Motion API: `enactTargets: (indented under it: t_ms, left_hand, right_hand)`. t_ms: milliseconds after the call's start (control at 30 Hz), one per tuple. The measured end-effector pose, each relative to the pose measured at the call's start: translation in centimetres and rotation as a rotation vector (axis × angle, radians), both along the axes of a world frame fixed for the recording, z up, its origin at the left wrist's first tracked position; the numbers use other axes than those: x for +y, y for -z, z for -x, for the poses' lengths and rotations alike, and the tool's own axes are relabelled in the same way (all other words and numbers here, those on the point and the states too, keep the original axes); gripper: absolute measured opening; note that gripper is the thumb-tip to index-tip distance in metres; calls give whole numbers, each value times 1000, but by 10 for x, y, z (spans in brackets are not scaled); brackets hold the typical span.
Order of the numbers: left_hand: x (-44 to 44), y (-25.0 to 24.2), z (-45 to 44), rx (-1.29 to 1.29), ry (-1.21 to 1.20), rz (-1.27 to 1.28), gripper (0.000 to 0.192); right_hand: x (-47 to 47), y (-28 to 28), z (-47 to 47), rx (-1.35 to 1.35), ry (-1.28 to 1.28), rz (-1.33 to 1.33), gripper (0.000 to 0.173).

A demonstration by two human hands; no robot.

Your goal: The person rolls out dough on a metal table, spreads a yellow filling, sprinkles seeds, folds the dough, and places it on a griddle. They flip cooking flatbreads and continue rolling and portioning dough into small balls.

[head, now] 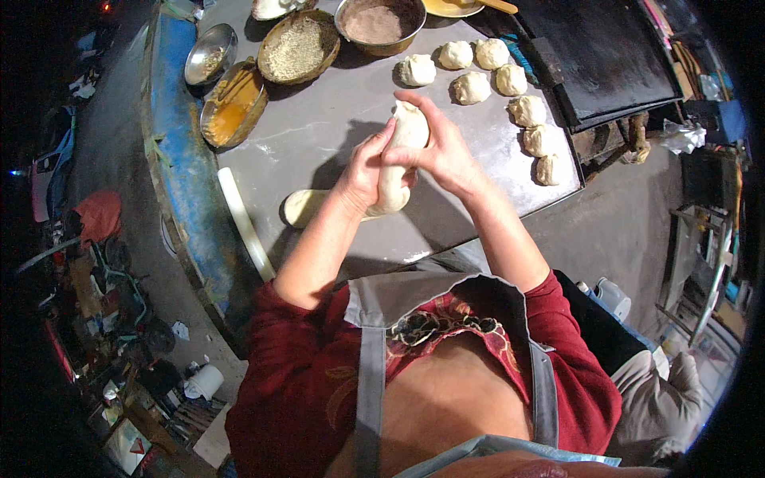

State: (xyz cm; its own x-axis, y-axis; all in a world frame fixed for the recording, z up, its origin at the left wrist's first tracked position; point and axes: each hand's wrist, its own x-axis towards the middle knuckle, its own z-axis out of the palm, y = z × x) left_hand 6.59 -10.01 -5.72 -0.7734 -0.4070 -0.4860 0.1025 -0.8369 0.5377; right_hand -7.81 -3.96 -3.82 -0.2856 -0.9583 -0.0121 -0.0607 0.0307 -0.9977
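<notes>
A thick roll of dough (pixel 394 173) is held upright between my two hands, above the metal worktop (pixel 287 137). My left hand (pixel 366 164) grips its left side, thumb up. My right hand (pixel 439 149) curls around the upper right, its thumb across the front and its index finger at the top end. The roll's lower end bends towards a flat dough strip (pixel 306 207) lying on the worktop, partly hidden behind my left forearm. A white rolling pin (pixel 245 222) lies at the left edge. Several dough balls (pixel 472 88) sit at the back right and along the right side.
At the back left stand a bowl of orange-brown paste (pixel 230 119), a small metal bowl (pixel 210 55), a bowl of pale grains (pixel 296 51) and a bowl of brownish powder (pixel 376 24). Black trays (pixel 603 60) lie beyond the worktop's right edge. A blue ledge (pixel 185 179) borders the left.
</notes>
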Motion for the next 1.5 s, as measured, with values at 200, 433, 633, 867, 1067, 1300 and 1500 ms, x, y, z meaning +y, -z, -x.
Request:
enactTargets:
  t_ms: [200, 433, 633, 867, 1067, 1300, 1500]
  left_hand:
    - [18, -9, -2, -18, -91, 176, 50]
    - [30, -46, -23, 59, 113, 497, 30]
    - [-6, -72, -65, 196, -88, 354, 79]
    - [7, -59, 14, -87, 197, 1039, 49]
    - [47, -57, 68, -111, 17, 1062, 42]
    - [185, -40, 128, -355, 237, 816, 37]
    - [259, -28, 253, -121, 492, 881, 29]
  right_hand:
    - [-8, 4, -27, -72, 195, 39, 34]
    - [-29, 10, 27, 529, 369, 114, 57]
    - [1, 7, 22, 895, 219, -75, 50]
    - [106, 0, 27, 652, 348, 47, 32]
    - [233, 7, 73, 555, 597, 48, 18]
    - [349, 60, 152, 420, 491, -248, 17]
    - [452, 88, 238, 528, 627, -439, 17]
